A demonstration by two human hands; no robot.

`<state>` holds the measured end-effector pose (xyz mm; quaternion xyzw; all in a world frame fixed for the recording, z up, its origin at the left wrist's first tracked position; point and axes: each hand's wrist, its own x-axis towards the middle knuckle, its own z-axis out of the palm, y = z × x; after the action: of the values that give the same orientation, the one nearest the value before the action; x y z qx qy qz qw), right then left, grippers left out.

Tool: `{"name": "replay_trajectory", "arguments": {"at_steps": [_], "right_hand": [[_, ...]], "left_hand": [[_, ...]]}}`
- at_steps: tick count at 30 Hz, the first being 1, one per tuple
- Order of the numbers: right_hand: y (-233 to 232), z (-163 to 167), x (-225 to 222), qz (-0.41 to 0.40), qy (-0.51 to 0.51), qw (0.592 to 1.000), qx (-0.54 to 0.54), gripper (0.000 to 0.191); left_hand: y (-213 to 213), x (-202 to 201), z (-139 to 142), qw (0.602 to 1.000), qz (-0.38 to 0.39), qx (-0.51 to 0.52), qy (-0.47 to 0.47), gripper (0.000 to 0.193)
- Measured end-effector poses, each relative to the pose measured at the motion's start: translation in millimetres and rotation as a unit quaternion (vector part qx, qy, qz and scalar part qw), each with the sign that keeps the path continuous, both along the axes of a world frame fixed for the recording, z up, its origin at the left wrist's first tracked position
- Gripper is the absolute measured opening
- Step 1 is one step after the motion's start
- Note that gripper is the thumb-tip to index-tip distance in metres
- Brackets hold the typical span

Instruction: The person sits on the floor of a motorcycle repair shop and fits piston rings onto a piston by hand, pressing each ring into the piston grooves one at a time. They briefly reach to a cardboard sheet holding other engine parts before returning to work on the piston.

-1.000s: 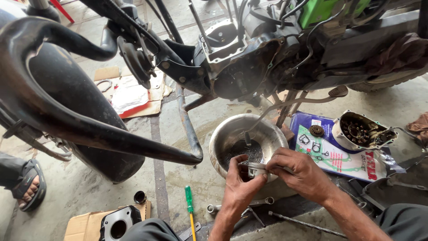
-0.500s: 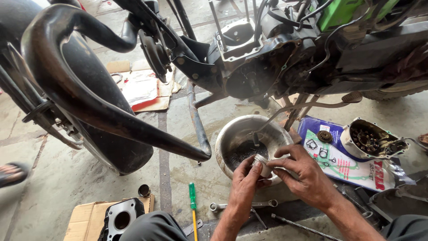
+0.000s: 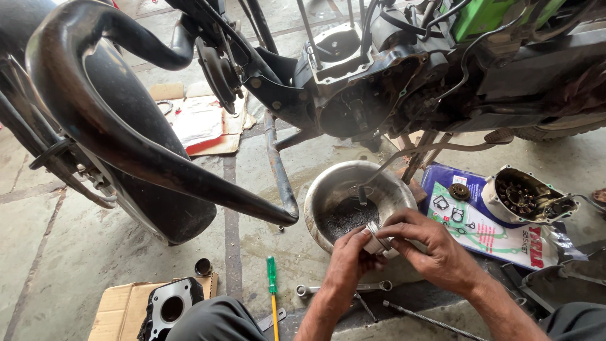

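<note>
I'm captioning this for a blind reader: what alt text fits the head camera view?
Two bare hands, left hand and right hand, hold a small round metal part over a steel bowl of dark liquid, on a concrete floor below a stripped motorcycle engine. A green-handled screwdriver and a wrench lie nearby.

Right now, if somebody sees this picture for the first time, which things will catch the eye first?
First the big black exhaust pipe, curving from upper left down toward the middle. Then the opened engine at top centre, with a steel bowl on the floor below it. At the bowl's near rim, the left hand and right hand together hold a small round metal part.
</note>
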<state>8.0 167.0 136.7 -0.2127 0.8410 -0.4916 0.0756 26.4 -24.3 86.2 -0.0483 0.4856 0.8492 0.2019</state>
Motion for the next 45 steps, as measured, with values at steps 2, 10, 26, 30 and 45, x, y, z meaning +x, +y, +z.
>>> {"name": "replay_trajectory", "arguments": {"at_steps": [2, 10, 26, 30, 45], "right_hand": [[0.7, 0.0, 0.4, 0.006, -0.006, 1.0, 0.008, 0.025], [2.3, -3.6, 0.6, 0.009, -0.012, 1.0, -0.003, 0.024], [2.6, -11.1, -5.4, -0.045, -0.101, 0.993, 0.048, 0.035], [0.8, -9.2, -5.3, -0.043, -0.095, 0.993, 0.045, 0.035], [-0.2, -3.8, -3.8, -0.046, -0.094, 0.993, 0.047, 0.035]], "left_hand": [[0.5, 0.6, -2.3, 0.999, -0.026, 0.022, -0.034, 0.042], [5.6, 3.9, -7.1, 0.989, -0.064, 0.054, -0.125, 0.047], [2.8, 3.6, -14.0, 0.988, -0.077, 0.018, -0.133, 0.066], [1.0, 4.2, -12.5, 0.987, -0.085, 0.027, -0.135, 0.066], [0.6, 4.9, -16.2, 0.986, -0.109, 0.049, -0.118, 0.064]]}}
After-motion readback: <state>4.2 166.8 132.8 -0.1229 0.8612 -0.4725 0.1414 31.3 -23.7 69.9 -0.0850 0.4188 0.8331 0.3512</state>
